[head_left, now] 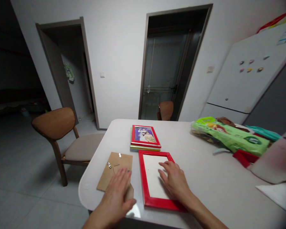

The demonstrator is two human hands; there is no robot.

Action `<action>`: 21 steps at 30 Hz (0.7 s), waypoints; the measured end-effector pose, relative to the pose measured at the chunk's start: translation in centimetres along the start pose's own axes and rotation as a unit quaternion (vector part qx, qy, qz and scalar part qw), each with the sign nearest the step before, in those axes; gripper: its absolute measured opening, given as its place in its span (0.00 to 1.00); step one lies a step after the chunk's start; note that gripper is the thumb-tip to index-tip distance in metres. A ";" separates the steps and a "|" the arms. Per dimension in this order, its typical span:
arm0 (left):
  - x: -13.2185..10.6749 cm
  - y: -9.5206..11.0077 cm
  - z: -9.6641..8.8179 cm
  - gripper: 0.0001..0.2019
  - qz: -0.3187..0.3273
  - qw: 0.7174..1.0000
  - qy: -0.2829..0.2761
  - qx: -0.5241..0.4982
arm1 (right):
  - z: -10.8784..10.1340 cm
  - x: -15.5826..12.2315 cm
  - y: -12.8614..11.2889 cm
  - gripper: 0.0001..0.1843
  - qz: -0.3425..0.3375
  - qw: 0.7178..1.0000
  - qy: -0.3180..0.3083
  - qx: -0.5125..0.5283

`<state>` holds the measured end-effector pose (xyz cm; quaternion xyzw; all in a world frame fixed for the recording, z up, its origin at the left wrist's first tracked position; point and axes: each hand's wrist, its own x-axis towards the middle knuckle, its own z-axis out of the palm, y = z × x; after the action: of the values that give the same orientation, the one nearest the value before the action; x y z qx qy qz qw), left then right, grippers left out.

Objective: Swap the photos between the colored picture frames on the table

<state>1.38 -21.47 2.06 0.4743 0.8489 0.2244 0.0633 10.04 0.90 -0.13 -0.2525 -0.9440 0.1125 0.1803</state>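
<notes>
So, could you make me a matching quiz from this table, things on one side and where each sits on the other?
Things:
1. brown cardboard backing board
2. red frame with a blank white insert
3. red frame holding a photo
4. green plastic packet

Places:
a. right side of the table
b. under the left hand
c. on top of a stack of frames
d. under the right hand

Pairs: 1-b, 2-d, 3-c, 4-a
</notes>
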 end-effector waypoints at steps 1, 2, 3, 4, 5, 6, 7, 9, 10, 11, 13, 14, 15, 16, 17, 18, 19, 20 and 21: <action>-0.6 -1.6 -0.6 0.35 -0.042 0.999 -0.003 0.020 | -0.2 -0.5 -1.5 0.18 -0.031 0.998 -0.014 0.043; -1.1 -3.1 -0.9 0.36 -0.085 0.996 -0.008 0.039 | -0.2 -1.0 -3.2 0.18 -0.060 0.994 -0.038 0.084; -1.6 -4.5 -1.0 0.37 -0.121 0.991 -0.022 0.051 | -0.1 -1.5 -5.0 0.17 -0.085 0.988 -0.057 0.115; -2.0 -5.6 -0.9 0.37 -0.135 0.989 -0.026 0.056 | 0.2 -2.0 -6.8 0.17 -0.104 0.983 -0.078 0.133; -2.4 -6.6 -0.6 0.35 -0.134 0.989 -0.017 0.060 | 0.7 -2.5 -8.5 0.17 -0.125 0.977 -0.092 0.144; -2.7 -7.3 -0.2 0.33 -0.127 0.990 -0.005 0.062 | 1.2 -2.8 -10.0 0.17 -0.130 0.976 -0.097 0.147; -2.9 -7.8 0.3 0.31 -0.115 0.991 0.013 0.062 | 1.8 -3.0 -11.2 0.19 -0.127 0.977 -0.096 0.145; -3.2 -8.3 1.1 0.28 -0.094 0.992 0.048 0.064 | 3.0 -3.0 -12.7 0.23 -0.111 0.979 -0.090 0.145; -3.2 -8.5 1.5 0.26 -0.087 0.992 0.064 0.065 | 3.4 -2.9 -13.0 0.24 -0.103 0.979 -0.085 0.155; -3.2 -8.7 1.8 0.26 -0.081 0.991 0.079 0.066 | 3.7 -2.7 -13.0 0.25 -0.095 0.977 -0.082 0.170; -3.0 -8.9 2.2 0.25 -0.064 0.990 0.108 0.066 | 3.8 -2.2 -12.6 0.27 -0.083 0.972 -0.079 0.207; -2.9 -9.0 2.4 0.26 -0.047 0.989 0.123 0.065 | 3.6 -2.0 -12.3 0.28 -0.079 0.969 -0.078 0.221; -2.6 -9.0 2.5 0.26 -0.026 0.988 0.139 0.064 | 3.3 -1.9 -12.0 0.29 -0.078 0.967 -0.075 0.232; -2.4 -9.0 2.7 0.26 -0.004 0.986 0.154 0.063 | 3.0 -1.8 -11.7 0.30 -0.080 0.965 -0.071 0.239; -2.1 -8.9 2.9 0.27 0.019 0.984 0.168 0.062 | 2.7 -1.8 -11.4 0.31 -0.086 0.964 -0.065 0.244; -1.9 -8.8 3.1 0.29 0.038 0.981 0.178 0.061 | 2.5 -1.9 -11.2 0.31 -0.092 0.963 -0.057 0.245; -1.7 -8.6 3.3 0.31 0.053 0.980 0.180 0.059 | 2.3 -1.9 -11.0 0.31 -0.095 0.964 -0.053 0.244; -1.6 -8.4 3.4 0.33 0.062 0.981 0.176 0.056 | 2.2 -2.1 -10.8 0.31 -0.095 0.965 -0.052 0.240; -1.6 -8.2 3.6 0.35 0.067 0.982 0.167 0.051 | 2.2 -2.2 -10.7 0.32 -0.094 0.966 -0.051 0.236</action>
<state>-2.99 -25.34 -4.88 0.4883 0.8244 0.2608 -0.1182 6.27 -9.53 0.49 -0.1073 -0.9181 0.3276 0.1958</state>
